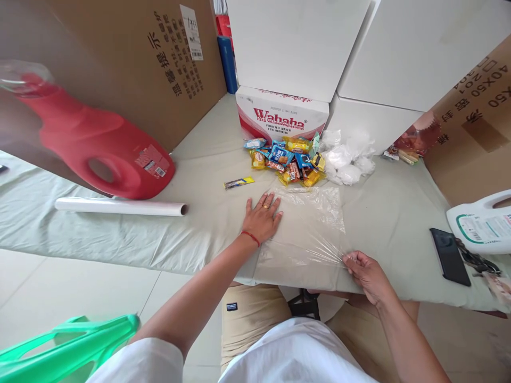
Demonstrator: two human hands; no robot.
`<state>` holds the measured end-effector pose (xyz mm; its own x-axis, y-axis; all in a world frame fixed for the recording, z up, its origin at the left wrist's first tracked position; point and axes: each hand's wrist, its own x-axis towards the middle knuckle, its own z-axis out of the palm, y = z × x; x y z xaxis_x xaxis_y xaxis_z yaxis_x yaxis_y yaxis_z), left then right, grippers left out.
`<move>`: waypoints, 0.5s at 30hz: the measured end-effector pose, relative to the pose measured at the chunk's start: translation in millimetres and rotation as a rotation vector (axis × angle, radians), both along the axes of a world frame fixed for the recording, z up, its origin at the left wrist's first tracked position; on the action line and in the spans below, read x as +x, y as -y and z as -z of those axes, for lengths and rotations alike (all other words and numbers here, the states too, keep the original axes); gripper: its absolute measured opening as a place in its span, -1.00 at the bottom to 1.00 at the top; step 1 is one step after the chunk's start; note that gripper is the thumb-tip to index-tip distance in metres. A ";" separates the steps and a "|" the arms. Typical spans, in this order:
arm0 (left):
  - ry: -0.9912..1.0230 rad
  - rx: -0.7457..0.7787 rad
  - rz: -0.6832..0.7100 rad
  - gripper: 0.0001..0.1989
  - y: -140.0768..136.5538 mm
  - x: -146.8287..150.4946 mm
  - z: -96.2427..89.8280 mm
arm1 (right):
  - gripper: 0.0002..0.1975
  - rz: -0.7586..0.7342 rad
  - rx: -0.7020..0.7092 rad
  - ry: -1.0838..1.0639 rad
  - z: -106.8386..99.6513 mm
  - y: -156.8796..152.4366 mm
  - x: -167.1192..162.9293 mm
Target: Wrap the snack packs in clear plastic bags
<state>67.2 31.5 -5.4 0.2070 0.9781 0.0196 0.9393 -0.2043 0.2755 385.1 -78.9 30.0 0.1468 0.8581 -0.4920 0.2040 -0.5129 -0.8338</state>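
A sheet of clear plastic film (pixel 299 239) lies spread on the cloth-covered table in front of me. My left hand (pixel 262 218) rests flat on its left side, fingers spread. At the lower right edge my right hand (pixel 367 274) pinches the film, and creases fan out from the fingertips. Just beyond the film is a pile of small wrapped snacks (pixel 281 155) in blue, yellow and brown. Crumpled clear plastic bags (pixel 348 162) sit to its right. One thin yellow-and-dark packet (pixel 238 183) lies apart, beyond my left hand.
A white Wahaha carton (pixel 283 114) stands behind the snacks, against white boxes (pixel 295 42). On the left are a red detergent bottle (pixel 107 143) and a white film roll (pixel 120 206). A phone (pixel 450 256) and a white bottle (pixel 485 226) lie at right. Cardboard boxes flank both sides.
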 end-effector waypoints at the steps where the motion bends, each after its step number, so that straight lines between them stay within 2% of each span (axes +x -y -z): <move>1: 0.000 -0.002 0.000 -0.39 0.0 0.1 0.1 | -0.54 -0.025 0.020 0.042 3.2 2.2 5.3; 4: -0.003 -0.007 -0.002 -0.38 0.3 0.2 0.6 | -0.62 -0.014 0.108 0.306 6.8 2.1 21.2; 6: -0.005 -0.004 -0.002 -0.38 0.5 0.2 1.0 | -0.66 0.047 0.198 0.532 0.2 -4.2 24.8; 8: -0.007 0.000 0.001 -0.38 0.8 0.3 1.0 | -0.70 0.021 0.305 0.648 -11.9 -15.6 16.1; 10: -0.011 0.001 0.007 -0.38 1.3 0.7 0.5 | -0.70 -0.138 0.428 0.660 -22.8 -31.5 -5.5; 12: -0.015 0.001 0.010 -0.37 1.8 1.2 -0.4 | -0.64 -0.351 0.574 0.683 -24.7 -50.8 -33.8; 15: -0.018 -0.001 0.001 -0.36 2.3 1.9 -1.6 | -0.49 -0.587 0.741 0.778 -5.7 -81.3 -67.0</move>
<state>69.1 29.2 -3.8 0.2080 0.9780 0.0148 0.9440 -0.2046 0.2588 318.2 2.4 35.7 -0.3194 0.9283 0.1901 0.8189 0.3714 -0.4376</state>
